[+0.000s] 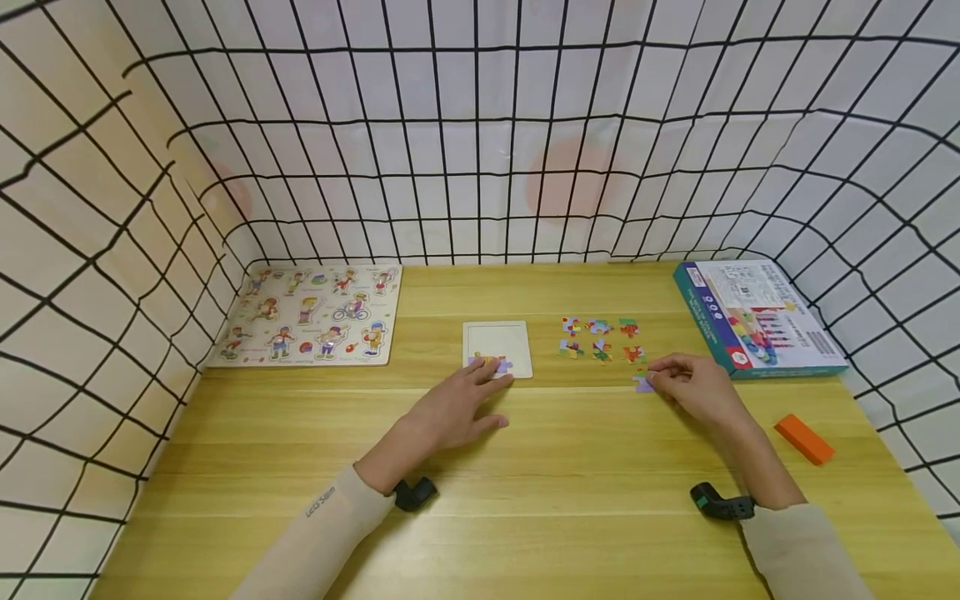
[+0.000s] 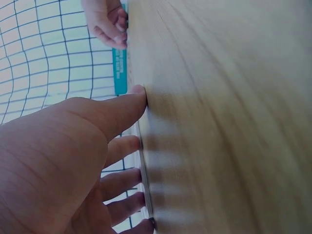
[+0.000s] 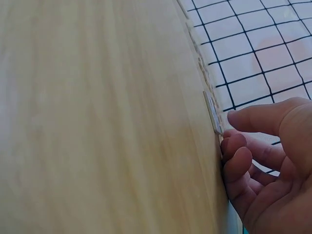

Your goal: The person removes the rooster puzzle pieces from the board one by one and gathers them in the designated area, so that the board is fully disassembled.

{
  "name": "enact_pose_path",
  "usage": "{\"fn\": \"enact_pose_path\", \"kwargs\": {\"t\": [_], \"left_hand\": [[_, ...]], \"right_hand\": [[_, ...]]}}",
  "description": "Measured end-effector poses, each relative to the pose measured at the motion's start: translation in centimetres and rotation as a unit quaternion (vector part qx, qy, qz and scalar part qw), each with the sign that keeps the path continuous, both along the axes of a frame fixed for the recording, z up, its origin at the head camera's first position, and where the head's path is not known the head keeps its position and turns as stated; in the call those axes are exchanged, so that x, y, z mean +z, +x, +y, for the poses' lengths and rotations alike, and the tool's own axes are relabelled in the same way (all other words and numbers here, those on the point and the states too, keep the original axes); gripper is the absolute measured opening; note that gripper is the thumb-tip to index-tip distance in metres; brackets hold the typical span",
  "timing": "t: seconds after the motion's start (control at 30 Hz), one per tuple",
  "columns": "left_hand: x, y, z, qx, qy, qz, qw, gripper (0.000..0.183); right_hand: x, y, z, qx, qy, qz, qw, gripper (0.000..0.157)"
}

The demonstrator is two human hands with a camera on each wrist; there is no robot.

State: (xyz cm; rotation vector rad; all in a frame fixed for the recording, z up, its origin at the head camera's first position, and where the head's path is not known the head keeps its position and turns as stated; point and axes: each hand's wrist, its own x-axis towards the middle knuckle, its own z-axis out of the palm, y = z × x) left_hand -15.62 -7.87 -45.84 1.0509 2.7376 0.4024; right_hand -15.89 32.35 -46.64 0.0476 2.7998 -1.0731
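My left hand [image 1: 457, 408] lies palm down with its fingertips on the lower part of a small pale square puzzle tray [image 1: 498, 333]. Purple and yellow puzzle pieces [image 1: 506, 367] sit along the tray's lower edge, partly covered by the fingers. My right hand [image 1: 693, 387], fingers curled, pinches the right edge of a purple and green puzzle piece [image 1: 642, 384] at table level. That piece [image 3: 212, 113] shows edge-on by the thumb in the right wrist view. Just above it, several loose colourful pieces [image 1: 602, 350] lie in two rows.
A board with pictures of children [image 1: 307, 317] lies at the back left. At the back right is a teal and white box [image 1: 765, 312]. An orange block [image 1: 804, 439] lies right of my right forearm. Grid-patterned fabric [image 1: 450, 150] walls the table's back and sides.
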Motion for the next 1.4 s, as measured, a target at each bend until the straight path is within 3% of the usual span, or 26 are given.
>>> {"fn": "enact_pose_path", "kwargs": {"t": [0.27, 0.5, 0.87, 1.2, 1.4], "left_hand": [[-0.3, -0.1, 0.1, 0.005, 0.008, 0.013, 0.9999, 0.068], [-0.6, -0.3, 0.1, 0.007, 0.007, 0.031, 0.9995, 0.068], [0.0, -0.1, -0.7, 0.019, 0.029, 0.035, 0.9988, 0.064], [0.0, 0.0, -1.7, 0.022, -0.04, 0.02, 0.9988, 0.07], [0.3, 0.0, -1.7, 0.019, -0.042, 0.017, 0.9988, 0.069]], "right_hand": [[0.6, -0.1, -1.0, -0.025, -0.015, 0.065, 0.997, 0.036], [1.7, -1.6, -4.0, -0.02, -0.044, 0.105, 0.993, 0.036], [1.3, -3.4, -9.5, 0.019, -0.093, 0.092, 0.991, 0.033], [0.9, -4.4, -13.2, 0.057, -0.133, 0.08, 0.986, 0.032], [0.7, -4.9, -15.0, 0.073, -0.136, 0.082, 0.985, 0.029]]}}
